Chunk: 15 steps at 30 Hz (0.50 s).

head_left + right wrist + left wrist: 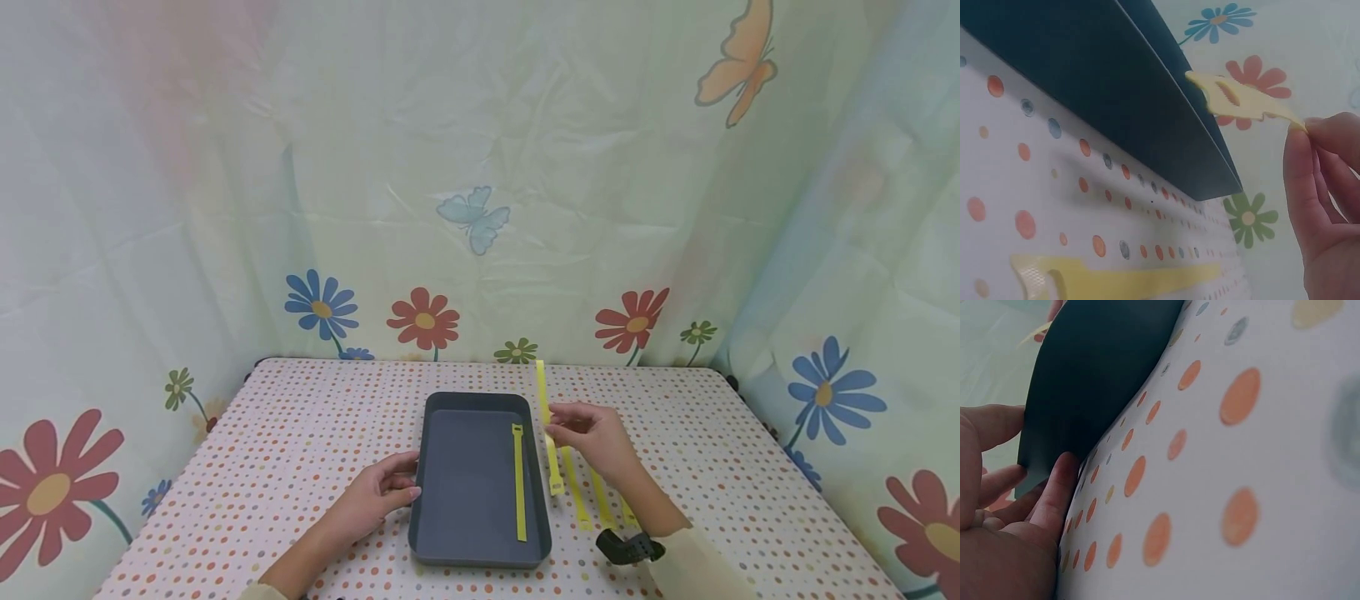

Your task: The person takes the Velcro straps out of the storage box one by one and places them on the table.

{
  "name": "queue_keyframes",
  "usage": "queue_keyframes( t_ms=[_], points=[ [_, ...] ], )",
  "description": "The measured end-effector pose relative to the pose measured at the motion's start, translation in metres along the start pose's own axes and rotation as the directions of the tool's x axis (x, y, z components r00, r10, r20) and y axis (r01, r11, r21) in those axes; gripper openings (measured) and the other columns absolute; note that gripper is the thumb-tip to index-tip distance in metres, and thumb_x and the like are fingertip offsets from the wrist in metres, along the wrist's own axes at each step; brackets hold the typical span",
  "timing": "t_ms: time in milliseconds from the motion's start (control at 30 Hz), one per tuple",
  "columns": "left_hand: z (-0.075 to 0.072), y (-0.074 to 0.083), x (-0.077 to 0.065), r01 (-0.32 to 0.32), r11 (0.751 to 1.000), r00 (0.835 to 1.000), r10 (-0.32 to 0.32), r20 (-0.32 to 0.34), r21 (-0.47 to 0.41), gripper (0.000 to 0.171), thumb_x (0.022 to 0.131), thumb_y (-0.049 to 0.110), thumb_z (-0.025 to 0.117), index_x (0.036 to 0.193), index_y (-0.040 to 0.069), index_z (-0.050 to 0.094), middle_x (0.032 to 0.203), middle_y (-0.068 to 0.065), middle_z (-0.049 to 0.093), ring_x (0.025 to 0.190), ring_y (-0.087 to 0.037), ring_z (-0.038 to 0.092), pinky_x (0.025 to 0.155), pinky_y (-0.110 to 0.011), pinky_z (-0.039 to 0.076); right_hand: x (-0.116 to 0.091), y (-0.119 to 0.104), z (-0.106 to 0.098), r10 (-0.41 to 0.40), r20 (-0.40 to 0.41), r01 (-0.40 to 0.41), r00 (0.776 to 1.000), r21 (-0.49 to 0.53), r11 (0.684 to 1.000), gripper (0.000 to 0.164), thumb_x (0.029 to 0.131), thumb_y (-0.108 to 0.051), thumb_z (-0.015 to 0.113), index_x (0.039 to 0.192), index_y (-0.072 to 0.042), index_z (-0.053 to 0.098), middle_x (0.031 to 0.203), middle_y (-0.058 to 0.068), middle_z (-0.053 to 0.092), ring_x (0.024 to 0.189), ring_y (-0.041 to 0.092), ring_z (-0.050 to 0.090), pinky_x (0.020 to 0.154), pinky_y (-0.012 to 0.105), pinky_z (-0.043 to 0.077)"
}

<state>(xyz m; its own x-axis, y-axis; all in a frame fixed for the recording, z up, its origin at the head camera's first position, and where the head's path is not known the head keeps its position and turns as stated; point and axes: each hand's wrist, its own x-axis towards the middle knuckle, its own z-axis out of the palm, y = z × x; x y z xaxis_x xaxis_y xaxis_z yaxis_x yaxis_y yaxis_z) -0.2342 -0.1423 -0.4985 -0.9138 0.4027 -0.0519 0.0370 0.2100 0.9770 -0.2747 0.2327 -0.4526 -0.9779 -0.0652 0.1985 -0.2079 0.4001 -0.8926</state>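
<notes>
My right hand [592,435] pinches a yellow slotted cable strap [553,467] between thumb and fingers, just right of the dark grey tray [465,557]. The strap hangs above the table, its wider slotted head [1229,97] overlapping the tray's side in the right wrist view. Inside the tray, a second yellow strap [520,483] lies lengthwise near the right wall, slotted end away from me. At the tray's left wall, my left hand [372,497] rests with its fingertips [1063,465] against the outside. Under and beside my right forearm lie several more yellow straps [576,492], partly hidden.
The table [315,417] wears a white cover with coloured dots. Behind it and at both sides hang curtains [360,167] printed with flowers and butterflies. A black band [630,547] is on my right wrist.
</notes>
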Motion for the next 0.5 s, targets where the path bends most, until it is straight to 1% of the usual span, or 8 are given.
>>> queue_keyframes(
  t_ms=[200, 300, 500],
  points=[
    [0.0, 0.0, 0.0, -0.005, 1.0, 1.0, 0.005, 0.0, -0.003, 0.061, 0.1, 0.023, 0.069, 0.153, 0.006, 0.045, 0.149, -0.02, 0.053, 0.117, -0.02, 0.064, 0.088, -0.023, 0.056, -0.005, -0.001, -0.002, 0.012, 0.008, -0.012, 1.0, 0.032, 0.999, 0.046, 0.087, -0.015, 0.083, 0.13, -0.006, 0.07, 0.103, 0.012, 0.074, 0.081, 0.018, 0.074, 0.076, 0.03, 0.063],
    [0.0, 0.0, 0.0, 0.003, 1.0, 1.0, -0.003, 0.0, -0.008, 0.061, 0.1, 0.023, 0.069, 0.153, 0.007, 0.045, 0.15, -0.019, 0.053, 0.117, -0.019, 0.063, 0.089, -0.023, 0.056, -0.007, 0.0, -0.004, 0.024, 0.005, -0.024, 1.0, 0.048, 0.999, 0.046, 0.087, -0.013, 0.083, 0.131, -0.007, 0.07, 0.103, 0.013, 0.073, 0.082, 0.019, 0.074, 0.076, 0.029, 0.063],
    [0.0, -0.002, 0.0, -0.013, 1.0, 1.0, 0.013, 0.002, 0.005, 0.061, 0.1, 0.022, 0.068, 0.153, 0.004, 0.044, 0.149, -0.021, 0.053, 0.115, -0.019, 0.064, 0.089, -0.024, 0.057, -0.013, 0.003, -0.011, 0.05, 0.021, -0.051, 0.999, 0.05, 0.997, 0.049, 0.088, -0.015, 0.082, 0.134, -0.006, 0.067, 0.106, 0.015, 0.072, 0.085, 0.017, 0.074, 0.077, 0.028, 0.063]
  ],
)
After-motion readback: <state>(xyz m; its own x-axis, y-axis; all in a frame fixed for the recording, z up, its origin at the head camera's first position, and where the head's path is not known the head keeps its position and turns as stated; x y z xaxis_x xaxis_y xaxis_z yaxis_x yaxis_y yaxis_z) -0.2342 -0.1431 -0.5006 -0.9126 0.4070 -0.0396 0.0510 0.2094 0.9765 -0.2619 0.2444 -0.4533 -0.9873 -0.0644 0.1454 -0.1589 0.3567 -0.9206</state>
